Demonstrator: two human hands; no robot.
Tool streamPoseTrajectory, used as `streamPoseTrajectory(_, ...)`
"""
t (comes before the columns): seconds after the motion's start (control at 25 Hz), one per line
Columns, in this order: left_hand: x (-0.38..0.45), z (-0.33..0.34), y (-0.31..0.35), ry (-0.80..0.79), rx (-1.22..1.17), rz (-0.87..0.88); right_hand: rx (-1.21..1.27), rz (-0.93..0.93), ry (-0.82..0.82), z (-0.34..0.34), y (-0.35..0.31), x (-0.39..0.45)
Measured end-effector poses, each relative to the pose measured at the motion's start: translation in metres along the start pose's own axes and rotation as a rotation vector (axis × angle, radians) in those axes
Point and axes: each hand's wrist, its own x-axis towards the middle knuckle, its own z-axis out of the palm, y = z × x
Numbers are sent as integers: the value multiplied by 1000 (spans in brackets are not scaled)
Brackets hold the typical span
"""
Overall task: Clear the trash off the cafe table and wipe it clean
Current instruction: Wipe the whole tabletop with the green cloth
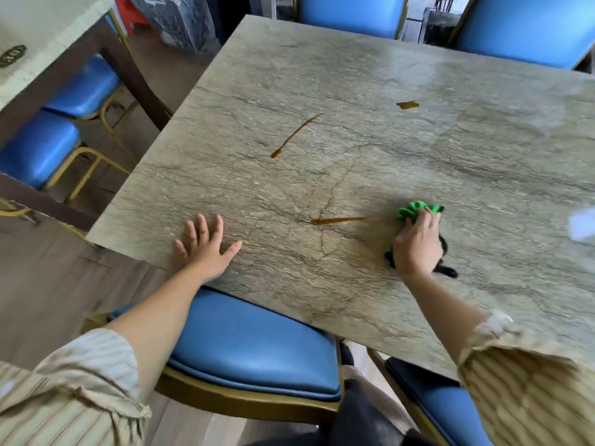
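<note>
1. The right hand (418, 244) curls its fingers round one green cleaning cloth (413, 211) and presses it on the marble-patterned cafe table (370, 75); a dark part of the cloth shows under the palm and wrist, most of it hidden by the hand.
2. The left hand (207, 244) lies flat on the tabletop near its near-left edge, fingers spread and straight, holding nothing.
3. Three brown spills mark the table: a near streak (336, 220) just left of the cloth, a long slanted streak (294, 136) toward the middle, and a small blot (407, 105) farther back.
4. One pale blurred patch (582, 225) sits at the right edge of the view, cut off; I cannot tell what it is.
5. Six blue padded chairs with gold frames are countable: two at the far side, two at the near side, the nearest chair (251, 346) tucked under the table, and two at the left beside a second table (38, 43), which is cut off.
</note>
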Motion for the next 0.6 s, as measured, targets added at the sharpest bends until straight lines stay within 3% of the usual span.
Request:
streamPoseTrajectory(0.24,6,5,-2,15,-31,2,-25,-364,-212,89,-143,-72)
streamPoseTrajectory(0.4,3,11,2,79,-27,-12,-63,-687,-274,101,-151,-101)
streamPoseTrajectory(0.48,6,9,0,135,23,18,-85,-671,-227,88,-125,-85)
streamPoseTrajectory(0.6,10,7,-10,173,62,91,-111,-376,-60,54,-67,-56)
